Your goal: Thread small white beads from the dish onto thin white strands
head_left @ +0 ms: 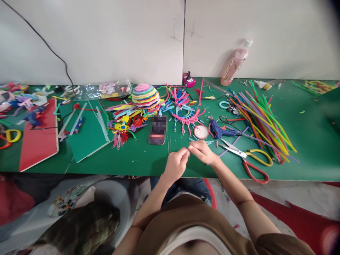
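Observation:
My left hand (176, 163) and my right hand (203, 152) meet fingertip to fingertip over the front of the green table. Both are closed in a pinch, and whatever lies between the fingers is too small to make out. Two thin white strands (169, 144) stick up beside my left hand; whether it grips them I cannot tell. Just beyond my right hand sits a round dish of white beads (201, 132). Pink and blue pipe-cleaner pieces with beaded dangles (189, 118) lie behind it. A phone (157, 130) rests beyond my left hand.
Right of my hands lie open scissors (245, 154), a blue glue gun (222, 129) and a bundle of pipe cleaners (265, 124). A striped ball-like piece (145, 95) and a pink bottle (236, 65) stand farther back. Red (39, 141) and green boards (85, 148) lie leftward.

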`<state>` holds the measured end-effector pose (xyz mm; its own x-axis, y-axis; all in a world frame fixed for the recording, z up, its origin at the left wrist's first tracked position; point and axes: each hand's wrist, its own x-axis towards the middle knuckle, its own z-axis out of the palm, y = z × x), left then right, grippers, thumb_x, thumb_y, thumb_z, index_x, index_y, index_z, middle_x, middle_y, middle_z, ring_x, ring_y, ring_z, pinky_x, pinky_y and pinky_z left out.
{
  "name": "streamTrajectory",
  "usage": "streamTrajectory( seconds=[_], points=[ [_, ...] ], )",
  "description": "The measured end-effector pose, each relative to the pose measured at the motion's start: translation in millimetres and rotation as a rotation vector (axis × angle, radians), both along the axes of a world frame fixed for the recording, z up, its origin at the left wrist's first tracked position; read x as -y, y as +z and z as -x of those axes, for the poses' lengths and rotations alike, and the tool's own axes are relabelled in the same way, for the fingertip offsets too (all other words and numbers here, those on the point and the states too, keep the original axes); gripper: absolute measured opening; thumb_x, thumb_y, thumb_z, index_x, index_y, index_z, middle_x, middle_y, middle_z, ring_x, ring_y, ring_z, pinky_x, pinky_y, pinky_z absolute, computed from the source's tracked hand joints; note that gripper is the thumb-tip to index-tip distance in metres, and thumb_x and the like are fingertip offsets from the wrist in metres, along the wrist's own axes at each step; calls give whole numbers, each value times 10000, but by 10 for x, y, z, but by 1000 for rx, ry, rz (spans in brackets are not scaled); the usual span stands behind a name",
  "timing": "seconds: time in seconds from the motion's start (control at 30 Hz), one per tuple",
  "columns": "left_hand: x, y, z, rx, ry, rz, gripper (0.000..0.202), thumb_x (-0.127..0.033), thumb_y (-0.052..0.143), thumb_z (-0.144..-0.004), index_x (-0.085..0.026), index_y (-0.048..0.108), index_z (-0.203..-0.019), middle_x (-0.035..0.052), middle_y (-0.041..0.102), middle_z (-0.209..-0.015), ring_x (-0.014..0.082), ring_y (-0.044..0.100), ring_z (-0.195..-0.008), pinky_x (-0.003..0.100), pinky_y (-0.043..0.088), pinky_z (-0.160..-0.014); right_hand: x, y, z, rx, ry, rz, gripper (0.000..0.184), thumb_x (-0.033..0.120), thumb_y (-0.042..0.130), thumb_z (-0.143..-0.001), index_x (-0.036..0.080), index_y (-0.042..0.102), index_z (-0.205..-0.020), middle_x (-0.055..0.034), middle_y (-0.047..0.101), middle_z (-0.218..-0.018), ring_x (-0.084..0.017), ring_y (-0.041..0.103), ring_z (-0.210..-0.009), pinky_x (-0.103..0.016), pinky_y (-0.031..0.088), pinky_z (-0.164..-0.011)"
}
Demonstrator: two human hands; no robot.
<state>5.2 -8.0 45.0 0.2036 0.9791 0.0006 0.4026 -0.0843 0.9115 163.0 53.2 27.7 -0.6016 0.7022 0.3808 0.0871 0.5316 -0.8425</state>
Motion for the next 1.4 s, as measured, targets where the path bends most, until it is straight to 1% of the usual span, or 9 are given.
streamTrajectory(
  seconds=[0.2,0.37,0.5,0.57,0.67,0.77,0.9,1.0,1.4],
  points=[
    [-65,33,69,52,-175,109,271,-291,413,-924,-167,550,-726,-50,444,-528,74,398,-479,212,306,-515,-108,-15,-115,51,300,169,508,394,347,-990,156,471,-558,10,507,-504,-50,448,-466,-183,355,-501],
    [-190,80,197,27,-381,177,262,-254,437,-894,-156,566,-688,-40,492,-550,73,411,-511,207,330,-535,-165,25,-109,177,438,65,583,404,301,-1002,166,413,-482,30,403,-418,-43,330,-406,-203,300,-474],
    [-270,122,285,-79,-426,206,291,-273,420,-912,-154,619,-736,-27,558,-539,87,481,-511,213,379,-556,-106,-32,-53,171,273,-10,611,407,271,-1007,172,399,-457,15,417,-404,-51,354,-398,-214,297,-467],
    [-281,123,341,-106,-406,166,261,-303,438,-919,-164,652,-864,2,660,-681,100,545,-561,217,418,-572,-47,-88,-36,148,141,-17,622,422,277,-1002,177,398,-443,12,424,-397,-55,364,-387,-223,289,-456],
    [-256,90,419,-125,-245,-116,276,-327,548,-884,-198,598,-1123,71,672,-1104,147,634,-852,266,498,-741,50,-163,-14,42,-171,59,654,438,285,-996,186,373,-399,16,390,-356,-58,343,-351,-236,279,-441],
    [-215,25,432,-279,-82,-448,209,-320,602,-866,-205,611,-1040,91,633,-1195,201,598,-1077,361,466,-926,133,-203,37,-83,-402,173,677,463,302,-987,189,361,-371,16,372,-337,-59,337,-336,-241,277,-429],
    [-214,-68,368,-504,15,-694,118,-319,625,-858,-203,644,-852,70,696,-1071,217,630,-1000,367,454,-861,199,-189,145,-125,-435,236,693,506,308,-975,188,354,-361,15,365,-336,-57,331,-336,-242,285,-426],
    [-243,-105,354,-533,34,-802,200,-334,653,-839,-195,617,-699,45,724,-963,195,650,-902,350,435,-827,230,-156,213,-141,-457,211,681,475,315,-983,184,363,-369,16,374,-345,-55,339,-345,-240,305,-447],
    [-222,-152,314,-453,195,-857,321,-325,709,-790,-188,536,-558,41,713,-767,162,627,-733,319,467,-708,327,-287,387,-279,-654,376,697,558,326,-952,192,342,-359,16,328,-347,-71,314,-361,-260,284,-440]
  ],
)
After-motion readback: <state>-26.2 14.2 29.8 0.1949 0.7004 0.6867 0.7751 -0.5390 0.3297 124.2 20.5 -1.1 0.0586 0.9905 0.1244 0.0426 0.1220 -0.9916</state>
